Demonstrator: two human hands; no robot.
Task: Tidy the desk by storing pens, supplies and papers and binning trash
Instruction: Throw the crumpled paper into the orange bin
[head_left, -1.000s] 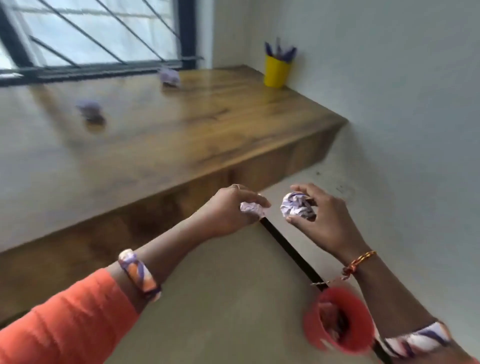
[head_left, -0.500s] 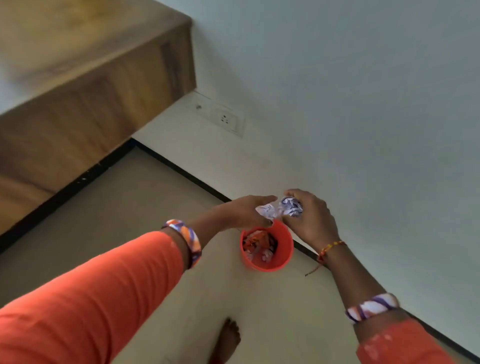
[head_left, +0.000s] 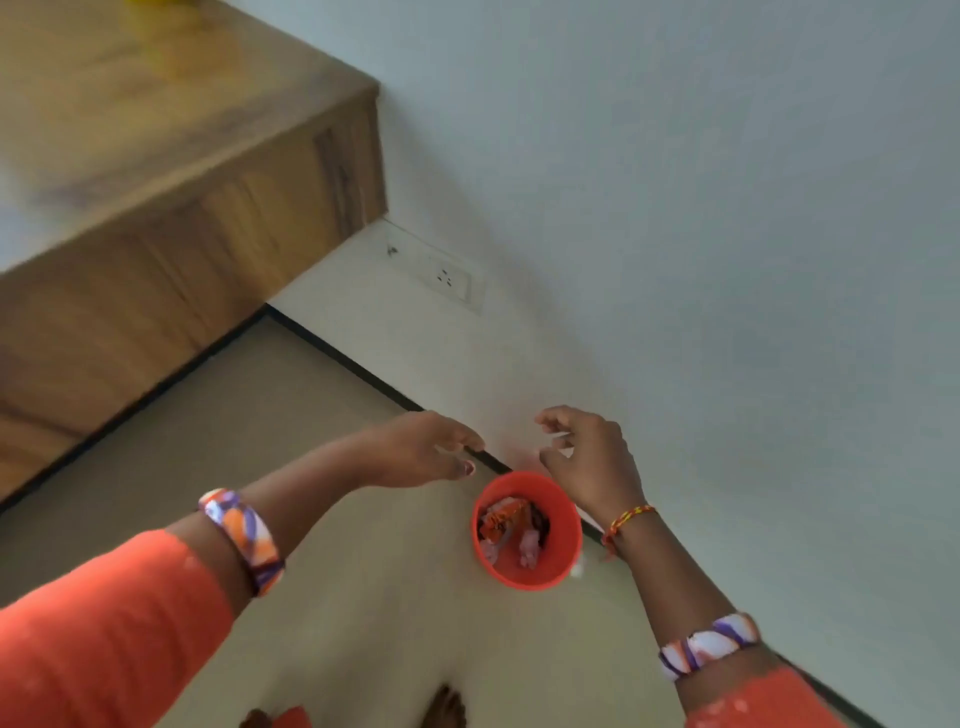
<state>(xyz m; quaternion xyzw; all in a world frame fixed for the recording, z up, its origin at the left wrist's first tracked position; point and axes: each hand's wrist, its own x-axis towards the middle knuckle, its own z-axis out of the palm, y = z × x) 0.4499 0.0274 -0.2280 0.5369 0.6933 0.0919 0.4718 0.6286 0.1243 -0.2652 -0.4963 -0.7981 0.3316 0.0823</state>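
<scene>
An orange bin (head_left: 540, 574) stands on the floor against the wall, with crumpled paper and wrappers (head_left: 511, 527) inside it. My left hand (head_left: 423, 449) hovers above and left of the bin, fingers straight, holding nothing. Above the bin's far right rim, my right hand (head_left: 589, 457) has its fingers loosely spread and empty. A small white scrap (head_left: 575, 569) shows at the bin's right edge; whether it is falling or lying on the floor I cannot tell.
The wooden desk (head_left: 182, 156) fills the upper left, with a blurred yellow cup (head_left: 156, 5) at the top edge. A wall socket (head_left: 447, 278) sits low on the white wall. My bare feet (head_left: 441, 709) are on the beige floor below the bin.
Both hands held crumpled paper balls over the bin; now they are empty and spread apart, and the paper balls have left both hands.
</scene>
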